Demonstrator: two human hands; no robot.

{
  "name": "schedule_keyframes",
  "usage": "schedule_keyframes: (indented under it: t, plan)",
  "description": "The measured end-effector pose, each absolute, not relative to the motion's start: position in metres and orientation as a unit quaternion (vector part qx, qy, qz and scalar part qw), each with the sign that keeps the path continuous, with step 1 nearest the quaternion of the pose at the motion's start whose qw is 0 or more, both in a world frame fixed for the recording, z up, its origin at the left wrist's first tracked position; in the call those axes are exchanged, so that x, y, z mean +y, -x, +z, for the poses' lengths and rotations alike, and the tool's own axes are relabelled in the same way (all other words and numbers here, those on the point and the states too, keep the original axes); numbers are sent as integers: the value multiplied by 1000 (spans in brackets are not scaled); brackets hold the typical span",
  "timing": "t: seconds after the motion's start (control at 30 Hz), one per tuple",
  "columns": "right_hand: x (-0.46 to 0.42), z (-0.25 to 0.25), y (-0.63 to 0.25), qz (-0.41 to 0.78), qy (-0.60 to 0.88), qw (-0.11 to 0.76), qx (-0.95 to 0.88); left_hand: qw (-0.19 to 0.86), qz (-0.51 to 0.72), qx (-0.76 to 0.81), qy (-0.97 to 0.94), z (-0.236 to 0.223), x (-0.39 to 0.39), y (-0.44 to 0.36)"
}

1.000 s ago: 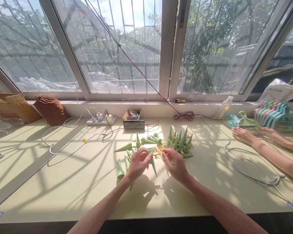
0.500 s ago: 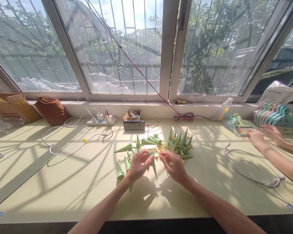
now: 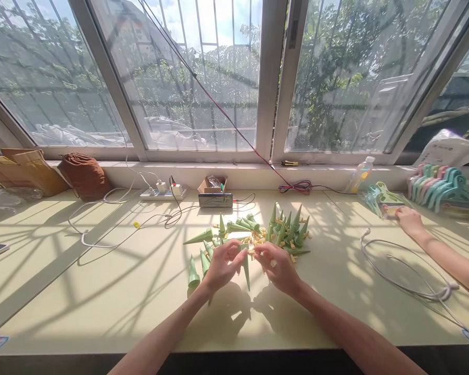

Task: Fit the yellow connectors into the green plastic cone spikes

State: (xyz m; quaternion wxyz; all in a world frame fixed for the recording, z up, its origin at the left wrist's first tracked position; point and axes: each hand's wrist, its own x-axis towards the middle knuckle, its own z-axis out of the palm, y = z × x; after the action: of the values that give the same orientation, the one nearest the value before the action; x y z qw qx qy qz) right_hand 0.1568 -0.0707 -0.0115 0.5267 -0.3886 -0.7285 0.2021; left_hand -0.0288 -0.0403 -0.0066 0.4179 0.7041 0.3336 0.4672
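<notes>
My left hand point(image 3: 224, 263) is closed around the wide top of a green cone-shaped plastic spike point(image 3: 246, 273), whose point hangs down. Close beside it, my right hand point(image 3: 279, 263) pinches a small yellow plastic piece point(image 3: 251, 253) near the spike's top. Whether the piece touches the spike I cannot tell. Behind my hands are loose yellow pieces point(image 3: 258, 237). To the right, upright green spikes with yellow pieces point(image 3: 295, 224) stand in a cluster. More green spikes point(image 3: 193, 272) stand and lie to the left, partly hidden by my left hand.
At the right, another person's hand point(image 3: 410, 221) touches a packet of small hangers point(image 3: 386, 198), near a row of hangers point(image 3: 441, 182). A coiled white cable point(image 3: 398, 286) lies in front. A phone point(image 3: 216, 200) leans on a small box point(image 3: 212, 183) behind the spikes; a power strip point(image 3: 162, 192) is left of it.
My right hand has come slightly left, closer to the spike, which now hangs more upright. The other person's one hand moved right with the hanger packet; their second hand has left view.
</notes>
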Motion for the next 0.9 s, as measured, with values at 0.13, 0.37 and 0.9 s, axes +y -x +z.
schedule_keyframes:
  t: [0.13, 0.37, 0.9]
  plan:
    - [-71, -12, -156, 196, 391, 522, -733, 391, 479, 322, -717, -6, -41, 29]
    - [-70, -13, -157, 175, 423, 495, -738, 378, 473, 317, -730, -3, -44, 29]
    - [-71, -12, -157, 190, 400, 515, -734, 397, 474, 335, -711, 2, -45, 27]
